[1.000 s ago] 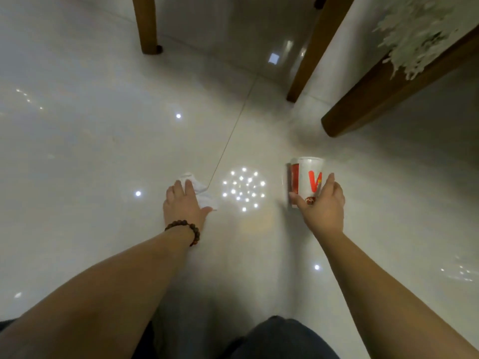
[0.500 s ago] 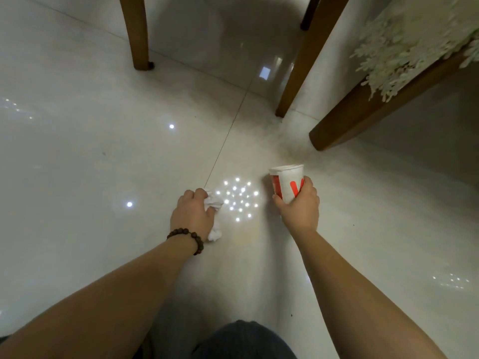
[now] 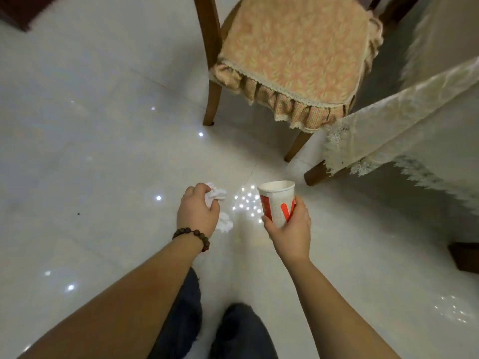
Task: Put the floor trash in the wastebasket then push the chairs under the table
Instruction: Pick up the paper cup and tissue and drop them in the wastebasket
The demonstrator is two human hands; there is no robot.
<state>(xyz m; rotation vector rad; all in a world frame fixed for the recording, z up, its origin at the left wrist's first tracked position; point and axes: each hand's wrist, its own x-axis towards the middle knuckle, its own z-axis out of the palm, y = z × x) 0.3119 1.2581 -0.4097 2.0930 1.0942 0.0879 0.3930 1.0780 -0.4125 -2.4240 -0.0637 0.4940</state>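
My left hand (image 3: 197, 212), with a bead bracelet on the wrist, grips a crumpled white tissue (image 3: 217, 195) whose ends stick out above and below the fingers. A white paper cup (image 3: 278, 202) with red print is held upright by my right hand (image 3: 290, 228), fingers wrapped round its lower half. Both hands are raised above the glossy white floor (image 3: 103, 164). A wooden chair (image 3: 293, 58) with a peach frilled cushion stands ahead, pulled out from the table (image 3: 404, 120), which has a lace cloth. No wastebasket is in view.
The chair's front legs (image 3: 212, 102) stand just beyond my hands. The table's lace edge (image 3: 344, 161) hangs at the right. A dark wooden foot (image 3: 465, 256) sits at the right edge and dark furniture (image 3: 18, 9) at the top left. My legs are below.
Both hands have lifted off the floor with the tissue and the cup. The view has risen, so the chair seat and the table cloth now show.
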